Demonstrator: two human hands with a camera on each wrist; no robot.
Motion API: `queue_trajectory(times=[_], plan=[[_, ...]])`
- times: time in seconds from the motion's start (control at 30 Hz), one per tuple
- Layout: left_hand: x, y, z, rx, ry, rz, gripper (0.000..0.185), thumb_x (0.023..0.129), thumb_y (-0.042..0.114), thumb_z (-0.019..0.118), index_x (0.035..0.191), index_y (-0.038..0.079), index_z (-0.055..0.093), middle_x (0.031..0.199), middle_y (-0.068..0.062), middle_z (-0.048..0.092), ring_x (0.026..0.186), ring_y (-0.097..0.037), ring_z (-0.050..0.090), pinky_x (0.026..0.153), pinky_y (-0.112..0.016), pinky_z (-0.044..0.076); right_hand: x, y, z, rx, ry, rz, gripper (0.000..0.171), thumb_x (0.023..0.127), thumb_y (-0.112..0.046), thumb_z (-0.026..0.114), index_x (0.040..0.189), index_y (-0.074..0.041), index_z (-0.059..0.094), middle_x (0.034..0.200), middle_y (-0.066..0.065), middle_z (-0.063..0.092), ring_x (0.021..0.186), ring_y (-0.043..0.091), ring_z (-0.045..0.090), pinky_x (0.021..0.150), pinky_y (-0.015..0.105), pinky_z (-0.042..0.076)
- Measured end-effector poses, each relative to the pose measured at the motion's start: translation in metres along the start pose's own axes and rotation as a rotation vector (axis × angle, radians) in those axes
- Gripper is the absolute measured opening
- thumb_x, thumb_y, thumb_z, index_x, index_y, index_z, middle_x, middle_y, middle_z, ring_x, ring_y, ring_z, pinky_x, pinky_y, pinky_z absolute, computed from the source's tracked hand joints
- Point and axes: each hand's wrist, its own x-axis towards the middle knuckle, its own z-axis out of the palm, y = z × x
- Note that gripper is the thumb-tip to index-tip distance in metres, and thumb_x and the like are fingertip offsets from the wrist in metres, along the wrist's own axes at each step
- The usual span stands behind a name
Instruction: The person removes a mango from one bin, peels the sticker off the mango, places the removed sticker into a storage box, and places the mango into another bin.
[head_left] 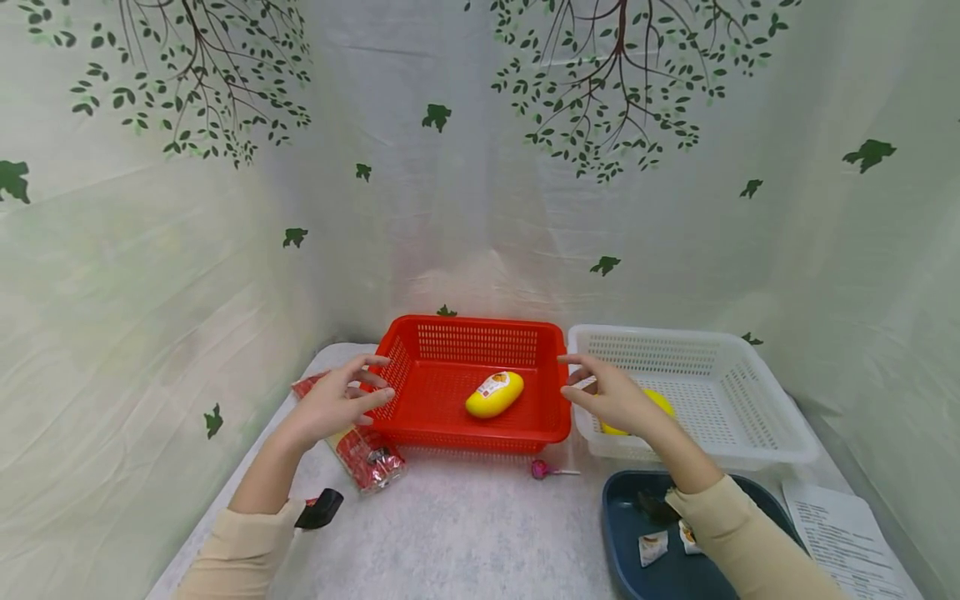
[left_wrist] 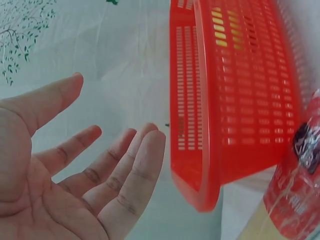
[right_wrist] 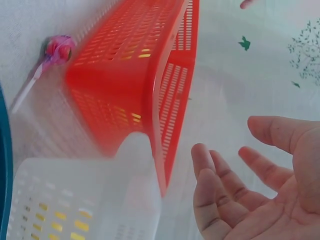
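A red plastic basket (head_left: 465, 429) stands at the table's back, holding a yellow mango-shaped item (head_left: 497, 395) with a white label. My left hand (head_left: 337, 402) is at its left side, fingers spread and slightly bent, holding nothing. In the left wrist view a gap shows between the left hand (left_wrist: 95, 190) and the red basket (left_wrist: 240, 100). At the basket's right side is my right hand (head_left: 618, 398), likewise holding nothing. The right wrist view shows the right hand (right_wrist: 255, 190) with loosely bent fingers, apart from the rim of the red basket (right_wrist: 125, 75).
A white basket (head_left: 780, 457) at the right holds a yellow item (head_left: 660, 402), partly hidden by my right hand. Nearer is a blue tray (head_left: 611, 517) with small packets. A lollipop (head_left: 542, 469), a red packaged item (head_left: 367, 457), a black object (head_left: 321, 509) and a printed sheet (head_left: 843, 533) lie around.
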Motion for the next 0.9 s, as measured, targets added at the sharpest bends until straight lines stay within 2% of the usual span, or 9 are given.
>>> queue_trajectory(times=[0.23,0.4,0.63,0.77,0.9], plan=[[0.010,-0.004,-0.011,0.040,0.034,-0.040,0.069,0.104,0.032,0.071,0.161,0.010,0.039,0.150,-0.028,0.053,0.128,-0.044,0.063,0.088,-0.046,0.067,0.013,-0.011,0.007,-0.029,-0.031,0.018,0.059,0.101,-0.026,0.074,0.155,-0.015,0.053,0.131,0.016,0.069,0.106,0.026,0.071,0.087,0.038,0.067],[0.025,-0.007,-0.018,0.118,0.065,-0.057,0.067,0.105,0.029,0.068,0.161,0.005,0.039,0.150,-0.031,0.051,0.129,-0.047,0.060,0.093,-0.049,0.066,0.028,-0.018,0.007,-0.036,-0.087,0.033,0.061,0.102,-0.027,0.073,0.157,-0.015,0.049,0.131,0.018,0.069,0.107,0.030,0.072,0.088,0.041,0.067],[0.048,-0.011,-0.024,0.206,0.051,-0.161,0.072,0.104,0.034,0.066,0.164,0.009,0.036,0.155,-0.033,0.048,0.124,-0.046,0.061,0.095,-0.051,0.064,0.049,-0.032,0.012,-0.026,-0.191,0.101,0.070,0.102,-0.031,0.074,0.162,-0.016,0.042,0.126,0.018,0.070,0.096,0.026,0.075,0.087,0.037,0.067],[0.061,-0.014,-0.023,0.166,0.017,-0.217,0.072,0.107,0.032,0.062,0.169,0.012,0.029,0.162,-0.031,0.043,0.138,-0.048,0.053,0.102,-0.056,0.061,0.059,-0.040,0.017,-0.047,-0.245,0.133,0.074,0.103,-0.033,0.073,0.165,-0.015,0.037,0.131,0.021,0.068,0.095,0.030,0.074,0.086,0.036,0.066],[0.072,-0.017,-0.024,0.070,-0.017,-0.265,0.071,0.111,0.025,0.057,0.172,0.015,0.022,0.166,-0.027,0.040,0.141,-0.048,0.051,0.102,-0.059,0.061,0.068,-0.043,0.022,-0.046,-0.300,0.175,0.080,0.103,-0.034,0.072,0.169,-0.015,0.031,0.154,0.025,0.055,0.095,0.029,0.074,0.089,0.038,0.067]])
